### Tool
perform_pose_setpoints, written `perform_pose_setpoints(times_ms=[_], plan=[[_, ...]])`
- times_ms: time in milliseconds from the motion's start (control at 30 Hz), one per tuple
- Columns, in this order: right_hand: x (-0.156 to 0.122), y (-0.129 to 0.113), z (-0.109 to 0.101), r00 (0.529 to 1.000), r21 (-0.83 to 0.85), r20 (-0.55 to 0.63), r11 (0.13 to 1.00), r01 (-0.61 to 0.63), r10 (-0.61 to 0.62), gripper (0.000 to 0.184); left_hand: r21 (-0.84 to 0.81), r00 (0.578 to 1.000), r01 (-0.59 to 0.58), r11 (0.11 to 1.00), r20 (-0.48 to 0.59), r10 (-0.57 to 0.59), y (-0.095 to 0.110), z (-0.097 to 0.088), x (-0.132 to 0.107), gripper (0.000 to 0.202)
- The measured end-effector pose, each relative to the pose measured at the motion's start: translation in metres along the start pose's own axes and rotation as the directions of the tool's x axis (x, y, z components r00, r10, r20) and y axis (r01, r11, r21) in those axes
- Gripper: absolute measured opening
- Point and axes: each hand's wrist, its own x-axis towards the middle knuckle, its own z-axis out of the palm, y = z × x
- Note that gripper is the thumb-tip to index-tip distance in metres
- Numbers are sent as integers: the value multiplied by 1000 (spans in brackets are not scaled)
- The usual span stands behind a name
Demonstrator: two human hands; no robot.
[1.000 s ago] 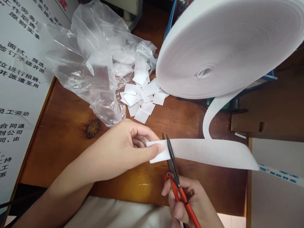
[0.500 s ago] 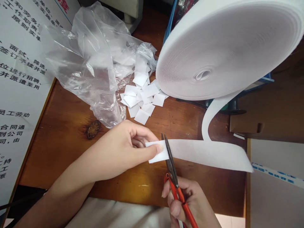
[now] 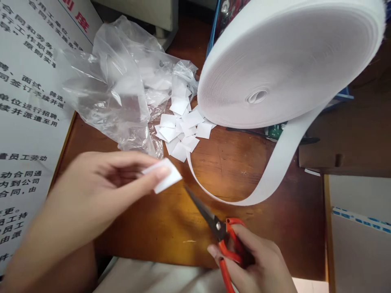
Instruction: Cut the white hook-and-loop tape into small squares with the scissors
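I'm holding a small, flat, white, four-cornered piece (image 3: 171, 181), tilted, left of the frame's centre; my red-handled, dark-bladed metal scissors (image 3: 218, 228) are pointing up-left, lower centre.

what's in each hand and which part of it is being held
Left hand: a small white piece, pinched with the thumb over its middle. Right hand: the scissors, held by their red handles.

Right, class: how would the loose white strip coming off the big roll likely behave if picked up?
The white strip is probably bendy, since it runs in a smooth curve from the roll. It likely has some spring, as that curve shows no sharp crease. It also looks light for its length, appearing thin where seen nearly edge-on.
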Motion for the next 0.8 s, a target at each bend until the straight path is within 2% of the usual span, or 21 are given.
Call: perform_pose_setpoints(times_ms=[33, 67, 100, 133, 200, 267, 300, 400, 467, 533, 600, 667, 700, 800], plan=[[-2, 2, -1, 996, -96, -31, 992, 77, -80, 27, 57, 988, 62, 996, -147, -53, 0, -6, -4, 25], [-3, 4, 0, 988, -169, -44, 976, 140, -150, 17, 102, 965, 106, 989, -250, -78, 0, -9, -7, 26], [-3, 6, 1, 976, -230, -51, 953, 196, -212, 6, 114, 954, 108, 988, -290, -70, 0, -11, -9, 27], [-3, 8, 3, 959, -287, -58, 925, 249, -277, 9, 128, 952, 97, 987, -302, -55, 0, -11, -9, 26], [0, 11, 8, 913, -398, -85, 854, 336, -399, 25, 121, 979, 16, 993, -205, 9, 0, -7, -5, 22], [6, 11, 14, 878, -458, -86, 802, 385, -470, 34, 70, 996, -81, 994, -26, 83, -2, 1, 2, 17], [10, 10, 16, 870, -465, -71, 788, 404, -488, 37, 20, 990, -125, 992, 72, 124, -3, 6, 6, 16], [17, 5, 15, 848, -506, -31, 740, 443, -529, 45, -45, 961, -175, 984, 211, 181, -7, 18, 12, 15], [19, -2, 10, 793, -585, -53, 662, 468, -607, 40, -56, 943, -162, 985, 285, 172, -9, 23, 13, 21], [20, -13, 3, 725, -623, -125, 622, 474, -678, 31, -71, 925, -141, 987, 346, 157, -9, 26, 12, 27], [20, -26, -1, 685, -551, -257, 686, 475, -681, 28, -88, 909, -136, 987, 386, 160, -8, 28, 11, 30], [23, -40, -1, 711, -335, -382, 805, 489, -591, 33, -89, 892, -146, 985, 420, 170, -5, 30, 10, 30], [26, -46, 0, 746, -192, -407, 848, 493, -526, 36, -84, 883, -149, 985, 437, 171, -4, 32, 10, 31], [37, -56, 6, 868, 192, -335, 875, 444, -367, 27, -76, 867, -158, 985, 467, 175, 0, 33, 9, 39]])
